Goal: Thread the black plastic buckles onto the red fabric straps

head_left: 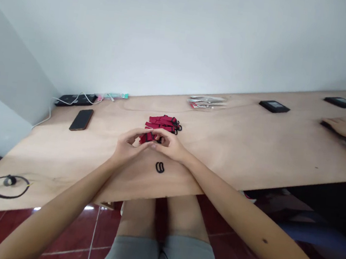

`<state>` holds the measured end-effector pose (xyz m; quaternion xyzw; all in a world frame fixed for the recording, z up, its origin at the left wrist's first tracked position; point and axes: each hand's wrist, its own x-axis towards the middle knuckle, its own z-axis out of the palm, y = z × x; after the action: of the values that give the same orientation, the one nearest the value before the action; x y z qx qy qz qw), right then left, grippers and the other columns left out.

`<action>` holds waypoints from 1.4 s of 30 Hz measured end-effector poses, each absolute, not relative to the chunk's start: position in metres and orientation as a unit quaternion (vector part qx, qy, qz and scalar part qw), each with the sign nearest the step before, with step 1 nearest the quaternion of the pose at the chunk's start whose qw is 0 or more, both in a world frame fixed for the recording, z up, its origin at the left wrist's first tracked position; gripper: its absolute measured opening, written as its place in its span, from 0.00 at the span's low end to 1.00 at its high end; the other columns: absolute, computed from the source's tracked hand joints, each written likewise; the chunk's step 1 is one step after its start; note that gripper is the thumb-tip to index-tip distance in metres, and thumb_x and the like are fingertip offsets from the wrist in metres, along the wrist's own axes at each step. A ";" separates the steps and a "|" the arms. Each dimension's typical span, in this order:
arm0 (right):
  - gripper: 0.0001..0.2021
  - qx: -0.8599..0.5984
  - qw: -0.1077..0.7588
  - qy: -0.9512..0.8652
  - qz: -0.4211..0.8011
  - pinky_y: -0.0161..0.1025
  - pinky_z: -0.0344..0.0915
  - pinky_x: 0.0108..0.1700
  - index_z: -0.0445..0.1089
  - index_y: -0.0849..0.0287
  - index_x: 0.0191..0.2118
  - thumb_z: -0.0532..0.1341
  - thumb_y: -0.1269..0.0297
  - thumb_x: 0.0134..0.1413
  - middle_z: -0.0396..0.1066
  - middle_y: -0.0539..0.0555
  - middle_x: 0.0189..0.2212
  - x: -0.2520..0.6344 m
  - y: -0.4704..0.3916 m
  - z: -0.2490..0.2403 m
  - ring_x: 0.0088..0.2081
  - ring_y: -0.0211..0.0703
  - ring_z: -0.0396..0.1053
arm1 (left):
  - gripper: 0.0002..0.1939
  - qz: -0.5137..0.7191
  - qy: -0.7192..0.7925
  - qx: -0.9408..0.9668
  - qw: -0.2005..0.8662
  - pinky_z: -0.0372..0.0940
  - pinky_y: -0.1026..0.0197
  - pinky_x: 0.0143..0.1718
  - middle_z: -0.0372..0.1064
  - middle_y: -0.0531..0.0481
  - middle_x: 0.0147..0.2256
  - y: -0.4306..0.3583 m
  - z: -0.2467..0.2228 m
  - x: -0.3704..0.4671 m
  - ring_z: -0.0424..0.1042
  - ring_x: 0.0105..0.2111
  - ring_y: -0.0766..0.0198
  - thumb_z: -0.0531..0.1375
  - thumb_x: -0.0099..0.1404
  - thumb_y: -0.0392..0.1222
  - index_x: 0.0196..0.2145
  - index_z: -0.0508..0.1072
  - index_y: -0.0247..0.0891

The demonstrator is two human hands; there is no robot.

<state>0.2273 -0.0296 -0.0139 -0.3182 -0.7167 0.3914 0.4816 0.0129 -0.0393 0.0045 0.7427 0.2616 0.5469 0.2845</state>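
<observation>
Several red straps (163,120) with black buckles and hooks lie in a bundle at the middle of the wooden table. Just in front of them, my left hand (128,144) and my right hand (169,144) meet at the fingertips. Their fingers are pinched together around the near end of a red strap (146,137) with a black buckle; which hand grips which part is partly hidden. A black double-loop buckle (160,167) lies on the table below my right hand.
On the table (228,140) are a phone (81,119), a black power strip (75,99) with white cables, flat packets (208,102), two black boxes (274,106) (342,102) and a dark cable (5,186). Another person's hand (344,125) rests at the right.
</observation>
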 end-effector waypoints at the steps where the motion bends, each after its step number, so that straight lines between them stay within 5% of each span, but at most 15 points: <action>1: 0.24 -0.315 0.479 -0.719 0.393 0.40 0.64 0.41 0.75 0.57 0.52 0.72 0.46 0.57 0.75 0.56 0.42 0.226 -0.029 -0.015 0.42 0.47 0.70 | 0.20 0.550 0.252 0.741 0.291 0.77 0.50 0.56 0.81 0.41 0.51 -0.041 0.005 0.014 0.81 0.51 0.54 0.73 0.66 0.41 0.55 0.81 0.41; 6: 0.19 -0.273 0.462 -0.717 0.445 0.40 0.67 0.42 0.73 0.58 0.36 0.70 0.45 0.60 0.73 0.53 0.35 0.223 -0.028 -0.014 0.38 0.45 0.70 | 0.19 0.554 0.211 0.747 0.302 0.78 0.49 0.57 0.81 0.41 0.51 -0.044 0.006 0.017 0.81 0.51 0.54 0.73 0.66 0.40 0.55 0.81 0.41; 12: 0.24 -0.244 0.467 -0.690 0.496 0.43 0.70 0.51 0.74 0.57 0.52 0.74 0.49 0.56 0.76 0.56 0.46 0.220 -0.033 -0.008 0.48 0.49 0.74 | 0.19 0.535 0.226 0.749 0.319 0.76 0.48 0.57 0.80 0.40 0.52 -0.038 0.003 0.011 0.80 0.53 0.52 0.73 0.66 0.41 0.54 0.81 0.41; 18: 0.20 -0.296 0.443 -0.670 0.517 0.37 0.63 0.36 0.74 0.60 0.32 0.74 0.46 0.54 0.70 0.49 0.28 0.222 -0.031 -0.009 0.32 0.40 0.67 | 0.16 0.503 0.248 0.777 0.287 0.74 0.50 0.55 0.79 0.40 0.50 -0.038 0.013 0.010 0.78 0.51 0.54 0.70 0.70 0.42 0.54 0.80 0.41; 28: 0.21 -0.362 0.419 -0.672 0.491 0.39 0.60 0.34 0.79 0.62 0.35 0.74 0.45 0.51 0.75 0.53 0.29 0.244 -0.028 -0.010 0.31 0.41 0.67 | 0.13 0.331 0.312 0.853 0.255 0.73 0.52 0.52 0.78 0.44 0.49 -0.025 0.015 -0.019 0.78 0.48 0.55 0.66 0.70 0.42 0.51 0.80 0.42; 34: 0.24 -0.336 0.358 -0.729 0.478 0.35 0.52 0.30 0.68 0.58 0.33 0.77 0.45 0.47 0.59 0.43 0.24 0.257 -0.034 -0.002 0.25 0.34 0.53 | 0.14 0.245 0.345 0.892 0.157 0.72 0.51 0.48 0.75 0.44 0.42 -0.013 0.009 -0.032 0.74 0.41 0.55 0.63 0.60 0.33 0.44 0.80 0.38; 37: 0.21 -0.280 0.250 -0.802 0.465 0.36 0.57 0.32 0.77 0.59 0.34 0.79 0.48 0.44 0.66 0.47 0.27 0.263 -0.034 0.004 0.29 0.38 0.60 | 0.19 0.252 0.326 0.904 0.112 0.69 0.44 0.57 0.77 0.41 0.48 -0.013 0.007 -0.030 0.72 0.51 0.48 0.62 0.60 0.31 0.48 0.80 0.39; 42: 0.16 -0.212 0.192 -0.867 0.408 0.43 0.65 0.55 0.85 0.52 0.44 0.79 0.55 0.49 0.75 0.56 0.47 0.268 -0.030 0.006 0.50 0.50 0.71 | 0.16 0.235 0.249 0.925 0.165 0.65 0.41 0.63 0.75 0.41 0.56 -0.022 0.003 -0.011 0.70 0.59 0.48 0.59 0.73 0.37 0.56 0.79 0.44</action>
<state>0.2681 -0.0301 0.0059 -0.2116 -0.8672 0.4079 0.1919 -0.0107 -0.0219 0.0035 0.9249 0.2492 0.2351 0.1646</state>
